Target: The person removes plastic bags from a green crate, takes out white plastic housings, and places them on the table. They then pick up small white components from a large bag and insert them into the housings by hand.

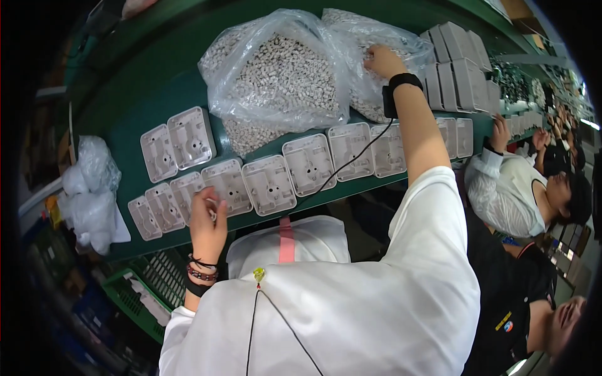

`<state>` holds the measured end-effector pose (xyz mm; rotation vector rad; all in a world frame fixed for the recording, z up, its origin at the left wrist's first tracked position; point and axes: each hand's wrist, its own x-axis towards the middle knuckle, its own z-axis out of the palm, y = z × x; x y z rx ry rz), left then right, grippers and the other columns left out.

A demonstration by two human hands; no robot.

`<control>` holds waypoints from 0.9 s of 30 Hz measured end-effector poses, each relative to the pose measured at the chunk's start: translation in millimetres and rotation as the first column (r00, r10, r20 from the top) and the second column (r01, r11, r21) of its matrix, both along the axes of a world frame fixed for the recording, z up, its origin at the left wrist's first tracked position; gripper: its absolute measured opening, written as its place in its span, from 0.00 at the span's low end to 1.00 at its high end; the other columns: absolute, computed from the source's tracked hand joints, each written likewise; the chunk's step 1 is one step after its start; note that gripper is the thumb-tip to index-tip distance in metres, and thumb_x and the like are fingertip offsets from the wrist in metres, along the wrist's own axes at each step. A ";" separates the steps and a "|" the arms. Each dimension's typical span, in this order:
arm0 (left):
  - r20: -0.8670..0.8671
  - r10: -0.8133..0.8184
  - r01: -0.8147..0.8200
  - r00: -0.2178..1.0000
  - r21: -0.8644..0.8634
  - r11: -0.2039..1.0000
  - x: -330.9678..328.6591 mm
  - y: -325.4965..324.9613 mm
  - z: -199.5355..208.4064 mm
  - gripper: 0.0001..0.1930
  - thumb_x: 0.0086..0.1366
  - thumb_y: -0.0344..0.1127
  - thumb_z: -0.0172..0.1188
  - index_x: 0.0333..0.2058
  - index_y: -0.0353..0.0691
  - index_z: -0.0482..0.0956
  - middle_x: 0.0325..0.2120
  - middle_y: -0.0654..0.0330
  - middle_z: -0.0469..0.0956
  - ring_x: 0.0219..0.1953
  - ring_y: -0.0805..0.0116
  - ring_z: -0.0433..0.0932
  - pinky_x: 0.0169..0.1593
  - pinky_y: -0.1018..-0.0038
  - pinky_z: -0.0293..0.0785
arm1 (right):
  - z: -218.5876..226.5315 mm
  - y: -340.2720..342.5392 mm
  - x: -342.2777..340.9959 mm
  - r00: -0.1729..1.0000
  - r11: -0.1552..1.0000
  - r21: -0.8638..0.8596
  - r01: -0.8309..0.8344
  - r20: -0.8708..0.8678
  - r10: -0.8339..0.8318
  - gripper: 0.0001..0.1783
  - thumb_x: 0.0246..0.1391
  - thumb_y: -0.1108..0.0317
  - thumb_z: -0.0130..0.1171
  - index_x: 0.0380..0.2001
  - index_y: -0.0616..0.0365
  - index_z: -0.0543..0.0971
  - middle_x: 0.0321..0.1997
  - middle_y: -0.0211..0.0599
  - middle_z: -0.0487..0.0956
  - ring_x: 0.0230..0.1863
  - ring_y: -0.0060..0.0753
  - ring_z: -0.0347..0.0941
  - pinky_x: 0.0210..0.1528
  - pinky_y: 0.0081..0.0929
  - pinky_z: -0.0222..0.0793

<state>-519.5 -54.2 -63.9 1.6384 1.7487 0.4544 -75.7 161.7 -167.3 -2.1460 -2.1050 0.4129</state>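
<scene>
My left hand (208, 219) is above the row of pale plastic housings, next to a housing (227, 183) left of the middle. Its fingers are curled together; whatever small thing may be between them is hidden. My right hand (384, 62) reaches into the right-hand clear plastic bag (362, 30), among small whitish parts. Those fingers are bent down and partly hidden, so what they hold does not show. A larger open bag (216, 94) full of the same small parts lies to its left. Loose parts (248, 136) spill in front of it.
Two more housings (179, 139) lie behind the row at left. Stacked housings (467, 81) stand at the back right. A black cable hangs from my right wrist across the row. Crumpled plastic bags (94, 194) lie far left; a green crate (147, 291) stands below. Co-workers sit at right.
</scene>
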 end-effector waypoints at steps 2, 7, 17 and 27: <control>0.056 0.002 -0.002 0.998 0.010 1.000 11.8 -5.8 -1.0 0.14 0.56 0.32 0.54 0.41 0.34 0.67 0.28 0.59 0.70 0.24 0.67 0.69 0.30 0.74 0.65 | -14.2 4.8 2.7 0.993 0.996 0.063 -0.062 0.107 0.055 0.13 0.41 0.67 0.56 0.33 0.58 0.75 0.33 0.48 0.75 0.39 0.49 0.71 0.41 0.38 0.66; 0.068 -0.039 0.037 0.997 0.038 0.999 29.4 -15.7 1.7 0.13 0.54 0.32 0.55 0.39 0.37 0.69 0.26 0.57 0.73 0.23 0.61 0.72 0.28 0.70 0.67 | -19.8 14.1 19.5 0.998 0.999 -0.033 -0.043 0.051 0.045 0.08 0.43 0.66 0.54 0.28 0.58 0.73 0.29 0.47 0.75 0.35 0.50 0.70 0.36 0.39 0.65; 0.133 -0.149 0.129 0.980 0.148 0.981 29.1 -10.8 8.3 0.07 0.53 0.30 0.54 0.33 0.38 0.72 0.25 0.56 0.73 0.27 0.59 0.73 0.31 0.68 0.68 | -35.4 34.2 40.8 0.959 0.941 0.185 -0.282 0.095 0.268 0.10 0.53 0.64 0.46 0.32 0.60 0.69 0.31 0.54 0.74 0.35 0.56 0.69 0.35 0.44 0.63; 0.088 -0.288 0.265 0.953 0.209 0.941 39.3 5.6 11.0 0.07 0.54 0.31 0.52 0.32 0.38 0.70 0.26 0.55 0.74 0.29 0.56 0.72 0.32 0.68 0.68 | -23.6 19.3 49.6 0.994 0.992 0.080 -0.102 0.031 0.100 0.16 0.53 0.63 0.42 0.37 0.65 0.71 0.39 0.54 0.73 0.42 0.54 0.68 0.43 0.42 0.63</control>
